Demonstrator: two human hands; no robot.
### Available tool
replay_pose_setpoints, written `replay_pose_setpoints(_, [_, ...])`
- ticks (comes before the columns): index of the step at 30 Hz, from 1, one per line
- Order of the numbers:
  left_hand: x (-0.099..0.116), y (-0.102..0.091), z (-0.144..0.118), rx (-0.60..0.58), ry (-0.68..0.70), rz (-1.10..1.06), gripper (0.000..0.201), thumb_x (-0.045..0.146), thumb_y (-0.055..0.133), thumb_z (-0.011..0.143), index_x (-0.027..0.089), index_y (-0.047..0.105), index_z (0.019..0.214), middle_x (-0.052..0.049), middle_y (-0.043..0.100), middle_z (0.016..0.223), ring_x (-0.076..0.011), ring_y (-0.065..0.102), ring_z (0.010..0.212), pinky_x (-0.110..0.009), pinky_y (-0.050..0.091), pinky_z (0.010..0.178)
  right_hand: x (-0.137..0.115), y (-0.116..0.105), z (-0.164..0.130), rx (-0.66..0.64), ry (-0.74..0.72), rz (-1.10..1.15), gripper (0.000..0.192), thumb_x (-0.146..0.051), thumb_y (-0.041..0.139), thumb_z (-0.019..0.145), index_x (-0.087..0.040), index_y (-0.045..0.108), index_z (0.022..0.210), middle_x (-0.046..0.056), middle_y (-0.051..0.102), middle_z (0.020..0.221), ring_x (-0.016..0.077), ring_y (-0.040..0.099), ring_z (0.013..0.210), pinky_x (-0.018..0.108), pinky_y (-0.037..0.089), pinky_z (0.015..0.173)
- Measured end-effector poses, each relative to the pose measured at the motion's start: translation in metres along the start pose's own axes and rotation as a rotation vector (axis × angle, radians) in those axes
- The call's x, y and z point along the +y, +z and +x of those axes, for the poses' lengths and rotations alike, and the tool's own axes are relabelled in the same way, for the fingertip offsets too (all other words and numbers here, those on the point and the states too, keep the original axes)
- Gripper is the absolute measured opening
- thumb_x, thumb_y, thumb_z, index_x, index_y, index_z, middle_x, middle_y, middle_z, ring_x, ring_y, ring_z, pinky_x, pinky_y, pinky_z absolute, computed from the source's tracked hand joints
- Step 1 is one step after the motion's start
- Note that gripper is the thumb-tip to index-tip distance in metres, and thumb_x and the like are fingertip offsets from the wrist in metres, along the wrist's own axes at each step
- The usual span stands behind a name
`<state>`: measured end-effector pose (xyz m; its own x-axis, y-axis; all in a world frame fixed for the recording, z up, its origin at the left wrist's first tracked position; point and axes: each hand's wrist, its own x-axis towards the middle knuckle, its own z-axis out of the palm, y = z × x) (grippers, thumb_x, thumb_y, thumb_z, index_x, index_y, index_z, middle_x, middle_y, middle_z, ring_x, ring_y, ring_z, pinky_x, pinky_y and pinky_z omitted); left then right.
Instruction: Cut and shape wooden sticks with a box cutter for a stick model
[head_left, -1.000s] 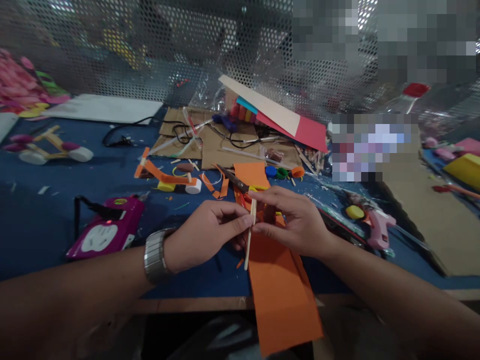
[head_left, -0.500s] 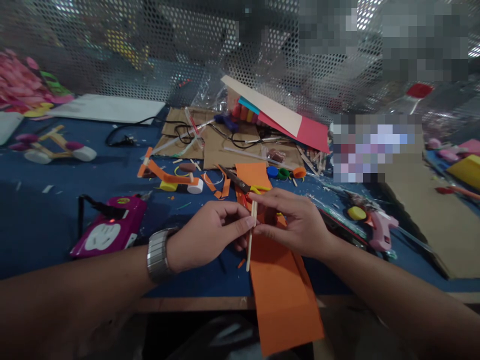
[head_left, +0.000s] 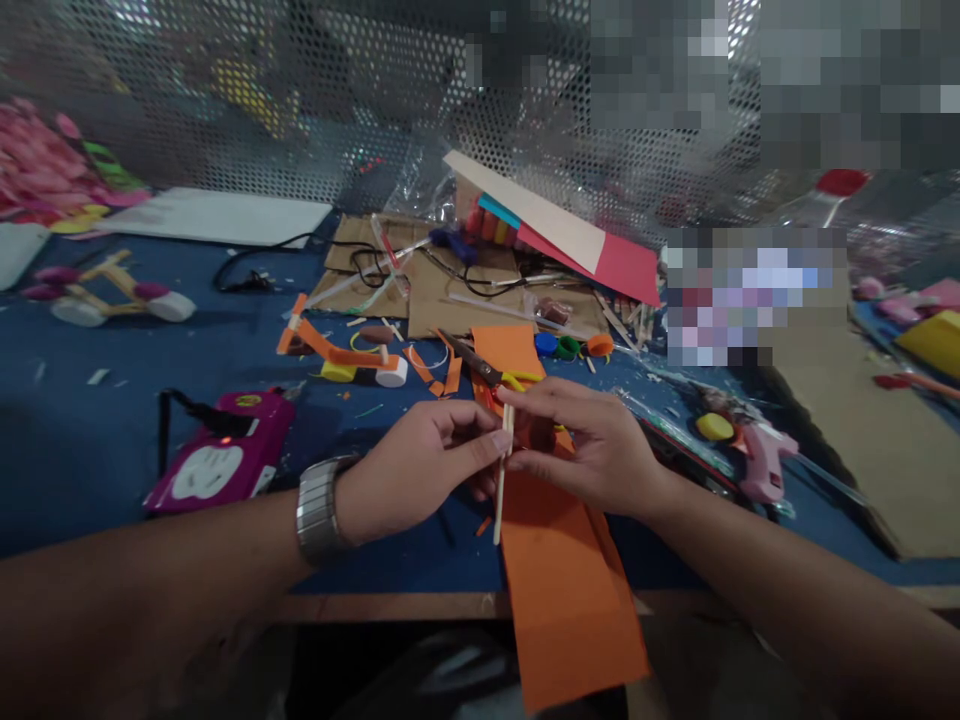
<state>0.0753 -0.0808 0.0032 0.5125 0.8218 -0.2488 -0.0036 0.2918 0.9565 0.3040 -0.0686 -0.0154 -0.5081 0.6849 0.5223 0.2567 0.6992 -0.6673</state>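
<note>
Right at the table's front edge your left hand (head_left: 409, 470) and right hand (head_left: 592, 440) are both pinched shut on a thin wooden stick (head_left: 501, 480), held near upright over the orange paper strip (head_left: 559, 560) that hangs off the edge. Just past your fingers sit the scissors (head_left: 480, 365), then some bottle caps (head_left: 568, 346), with a pink glue gun (head_left: 757, 455) off right and a magenta box (head_left: 217, 455) to your left

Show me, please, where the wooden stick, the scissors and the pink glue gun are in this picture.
wooden stick (head_left: 499, 500), head view, on its lower shaft below the fingers.
scissors (head_left: 474, 362), head view, on the dark blades.
pink glue gun (head_left: 761, 460), head view, on its body.
</note>
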Motion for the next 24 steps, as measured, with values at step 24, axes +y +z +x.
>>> replay_pose_setpoints(24, [0.0012,0.0009,-0.001,-0.018,0.009,0.041,0.035,0.046,0.082,0.087,0.018,0.064,0.078,0.004,0.064,0.064,-0.0104,0.061,0.06,-0.022,0.053,0.061,-0.0051,0.0009,0.0014,-0.04,0.005,0.009,0.051,-0.032,0.087,0.094,-0.025,0.073,0.143,0.008,0.077,0.11,0.0165,0.074,0.091,0.028,0.059,0.076])
